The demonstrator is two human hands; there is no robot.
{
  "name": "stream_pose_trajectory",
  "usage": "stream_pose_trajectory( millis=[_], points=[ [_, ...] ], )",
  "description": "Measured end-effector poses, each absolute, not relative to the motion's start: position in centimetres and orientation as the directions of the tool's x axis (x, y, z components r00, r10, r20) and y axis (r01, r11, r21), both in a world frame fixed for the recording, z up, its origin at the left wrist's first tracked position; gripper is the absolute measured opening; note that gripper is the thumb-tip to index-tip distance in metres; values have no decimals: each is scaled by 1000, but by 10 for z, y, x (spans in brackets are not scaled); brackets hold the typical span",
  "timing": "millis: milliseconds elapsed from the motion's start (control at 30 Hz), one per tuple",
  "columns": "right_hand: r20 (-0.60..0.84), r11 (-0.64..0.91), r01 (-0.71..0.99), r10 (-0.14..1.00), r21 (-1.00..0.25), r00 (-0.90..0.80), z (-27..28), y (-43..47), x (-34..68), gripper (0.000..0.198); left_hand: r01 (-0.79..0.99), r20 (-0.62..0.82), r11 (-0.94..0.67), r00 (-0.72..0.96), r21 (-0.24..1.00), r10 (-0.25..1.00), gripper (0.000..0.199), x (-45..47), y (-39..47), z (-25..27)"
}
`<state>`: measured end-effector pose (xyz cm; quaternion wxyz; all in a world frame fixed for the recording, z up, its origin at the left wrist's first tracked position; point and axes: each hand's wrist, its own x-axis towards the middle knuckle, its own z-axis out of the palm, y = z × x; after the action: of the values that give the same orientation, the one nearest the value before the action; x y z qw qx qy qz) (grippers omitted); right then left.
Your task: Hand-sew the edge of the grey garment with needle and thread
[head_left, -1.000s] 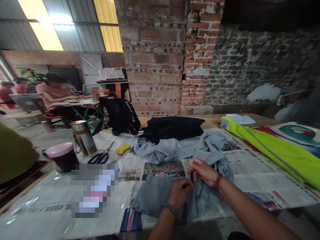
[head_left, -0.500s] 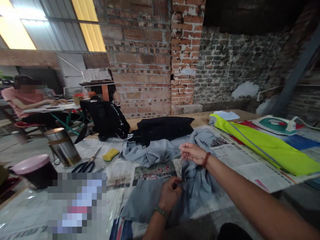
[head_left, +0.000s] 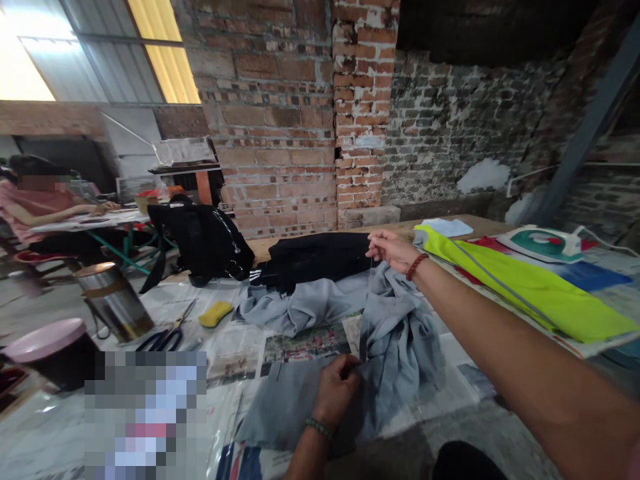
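Grey trousers-like cloth lies rumpled across the near edge of the table, one flatter part spread to the left. My left hand, closed, pinches a fold of this grey cloth near its middle. Raised above the cloth, my right hand is closed with its fingertips together. A thin thread runs taut from those fingertips down to the cloth by my left hand. Whether a needle is between the right fingertips is too small to tell.
Newspaper under clear plastic covers the table. Scissors, a yellow sponge, a steel flask and a lidded cup stand left. Black cloth and a backpack lie behind; a yellow vest and iron right. A person sits far left.
My right hand has risen and moved away from the cloth, drawing the thread out longer. My left hand stays on the cloth. The view has shifted slightly right.
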<state>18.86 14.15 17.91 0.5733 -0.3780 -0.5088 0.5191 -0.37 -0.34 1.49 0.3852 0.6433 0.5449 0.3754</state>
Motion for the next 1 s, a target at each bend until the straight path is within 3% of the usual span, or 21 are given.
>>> stream_pose_trajectory(
  millis=[433, 567, 633, 700, 767, 1000],
  points=[
    [310, 318, -123, 948, -940, 80, 228, 153, 210, 13, 434, 76, -111, 96, 894, 992, 16, -4, -3, 14],
    [305, 311, 87, 949, -946, -76, 203, 141, 197, 9, 415, 90, -122, 96, 902, 991, 13, -4, -3, 13],
    [271, 365, 316, 913, -875, -306, 172, 125, 184, 10, 405, 92, -122, 92, 906, 991, 13, -4, -2, 12],
    [230, 526, 511, 815, -680, -532, 134, 106, 172, 15, 390, 96, -123, 89, 913, 991, 12, -4, -2, 10],
    [226, 713, 542, 675, -445, -702, 97, 88, 164, 20, 373, 105, -129, 83, 919, 991, 12, -4, -2, 9],
    [178, 786, 535, 601, -310, -780, 37, 64, 164, 25, 343, 110, -131, 79, 930, 991, 10, -4, -2, 14]
  ],
)
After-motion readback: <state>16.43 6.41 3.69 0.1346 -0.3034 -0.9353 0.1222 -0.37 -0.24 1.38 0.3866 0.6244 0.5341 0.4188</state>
